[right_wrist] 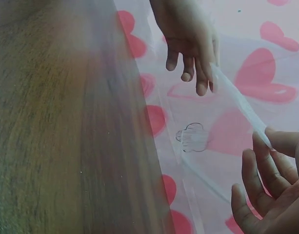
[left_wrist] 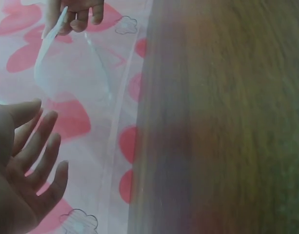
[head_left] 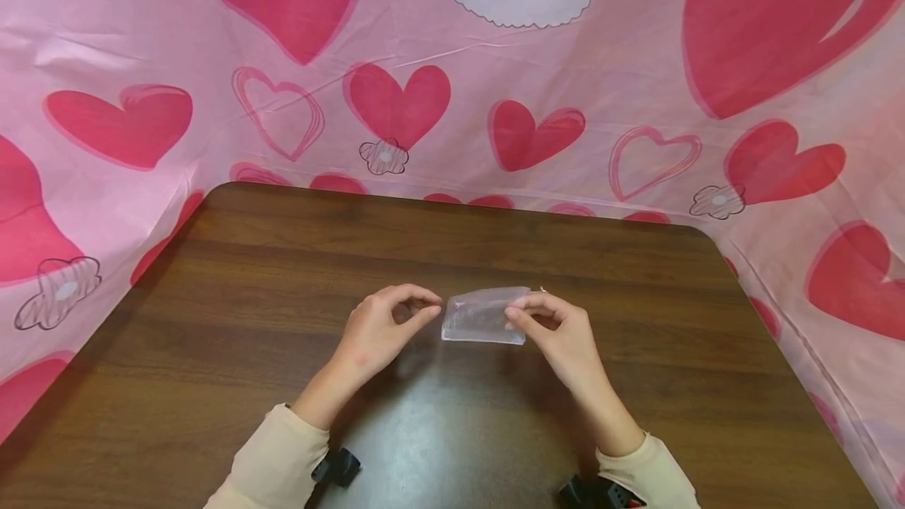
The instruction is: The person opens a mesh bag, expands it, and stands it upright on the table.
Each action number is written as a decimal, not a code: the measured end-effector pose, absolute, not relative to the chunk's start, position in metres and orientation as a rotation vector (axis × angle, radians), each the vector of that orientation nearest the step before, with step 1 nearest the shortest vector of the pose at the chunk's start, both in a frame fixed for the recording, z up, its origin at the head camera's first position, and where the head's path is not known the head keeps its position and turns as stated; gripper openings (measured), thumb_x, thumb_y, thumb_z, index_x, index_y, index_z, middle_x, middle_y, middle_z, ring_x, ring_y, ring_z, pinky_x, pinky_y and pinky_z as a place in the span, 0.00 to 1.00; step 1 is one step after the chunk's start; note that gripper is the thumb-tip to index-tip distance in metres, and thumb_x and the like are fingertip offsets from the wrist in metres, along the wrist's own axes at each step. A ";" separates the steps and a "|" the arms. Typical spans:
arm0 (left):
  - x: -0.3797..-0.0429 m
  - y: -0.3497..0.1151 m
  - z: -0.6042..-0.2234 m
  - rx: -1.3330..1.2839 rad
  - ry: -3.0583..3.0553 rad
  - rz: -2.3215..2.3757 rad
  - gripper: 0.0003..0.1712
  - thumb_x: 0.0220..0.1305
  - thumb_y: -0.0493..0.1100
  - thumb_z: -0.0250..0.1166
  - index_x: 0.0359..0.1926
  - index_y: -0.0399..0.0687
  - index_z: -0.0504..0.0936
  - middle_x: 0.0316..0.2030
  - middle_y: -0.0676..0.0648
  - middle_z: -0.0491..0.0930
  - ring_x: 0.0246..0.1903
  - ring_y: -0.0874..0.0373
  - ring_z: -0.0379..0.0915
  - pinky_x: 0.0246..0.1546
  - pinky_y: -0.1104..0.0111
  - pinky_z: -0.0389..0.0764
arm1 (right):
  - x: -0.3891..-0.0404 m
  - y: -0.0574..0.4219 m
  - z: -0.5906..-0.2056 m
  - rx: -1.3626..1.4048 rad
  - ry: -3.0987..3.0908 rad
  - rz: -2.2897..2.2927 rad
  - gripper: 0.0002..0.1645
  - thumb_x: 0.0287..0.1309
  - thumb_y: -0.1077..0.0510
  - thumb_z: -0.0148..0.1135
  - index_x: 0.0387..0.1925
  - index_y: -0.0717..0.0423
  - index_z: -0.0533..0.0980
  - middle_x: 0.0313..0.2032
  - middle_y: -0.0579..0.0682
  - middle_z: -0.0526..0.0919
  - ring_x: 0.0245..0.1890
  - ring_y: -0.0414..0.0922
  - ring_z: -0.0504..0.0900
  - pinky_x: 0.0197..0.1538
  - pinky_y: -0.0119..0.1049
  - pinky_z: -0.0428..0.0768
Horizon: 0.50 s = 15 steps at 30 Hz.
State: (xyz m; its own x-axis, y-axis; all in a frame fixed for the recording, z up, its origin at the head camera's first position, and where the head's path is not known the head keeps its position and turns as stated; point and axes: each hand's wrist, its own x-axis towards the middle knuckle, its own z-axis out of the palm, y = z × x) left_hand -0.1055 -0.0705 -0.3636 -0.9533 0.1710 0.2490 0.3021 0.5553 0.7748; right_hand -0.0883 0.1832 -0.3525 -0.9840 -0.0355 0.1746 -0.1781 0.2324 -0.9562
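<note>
A small clear plastic bag is held up above the table, seen nearly edge-on as a pale strip in the right wrist view. My right hand pinches its right end between thumb and fingers; the right wrist view shows the other fingers spread loosely below. On the other side, my left hand has its thumb and index fingertips right at the bag's left edge. From the left wrist view, the left hand's fingers look relaxed and spread, with nothing gripped between them.
Under both hands lies a dark brown wooden table with rounded far corners. Pink cloth printed with red hearts hangs along its back and sides. Black wrist devices sit at the beige sleeve cuffs.
</note>
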 end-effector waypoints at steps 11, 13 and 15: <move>-0.106 -0.067 -0.370 -0.857 -2.391 -1.235 0.25 0.50 0.36 0.78 0.50 0.58 0.86 0.50 0.62 0.82 0.46 0.66 0.74 0.38 0.62 0.79 | -0.088 0.183 -0.354 0.118 -2.359 1.944 0.10 0.59 0.63 0.70 0.38 0.68 0.80 0.26 0.47 0.86 0.30 0.41 0.85 0.37 0.32 0.78; -0.106 -0.066 -0.370 -0.893 -2.354 -1.221 0.23 0.51 0.36 0.78 0.49 0.58 0.86 0.50 0.63 0.82 0.47 0.67 0.75 0.41 0.63 0.79 | -0.087 0.182 -0.355 0.103 -2.390 1.941 0.11 0.59 0.62 0.70 0.39 0.68 0.81 0.28 0.48 0.86 0.31 0.41 0.85 0.38 0.31 0.78; -0.106 -0.066 -0.371 -0.908 -2.320 -1.204 0.20 0.53 0.36 0.76 0.47 0.58 0.88 0.48 0.63 0.83 0.47 0.67 0.75 0.43 0.65 0.78 | -0.087 0.181 -0.357 0.096 -2.427 1.926 0.11 0.59 0.61 0.70 0.39 0.67 0.81 0.30 0.50 0.86 0.33 0.40 0.85 0.39 0.32 0.78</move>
State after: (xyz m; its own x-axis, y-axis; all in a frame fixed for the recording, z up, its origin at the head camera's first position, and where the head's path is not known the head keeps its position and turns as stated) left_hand -0.1062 -0.0656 -0.3708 -0.7231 0.3720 0.5820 0.6900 0.4266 0.5847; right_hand -0.0868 0.1807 -0.3566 -0.9972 -0.0228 0.0707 -0.0741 0.2264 -0.9712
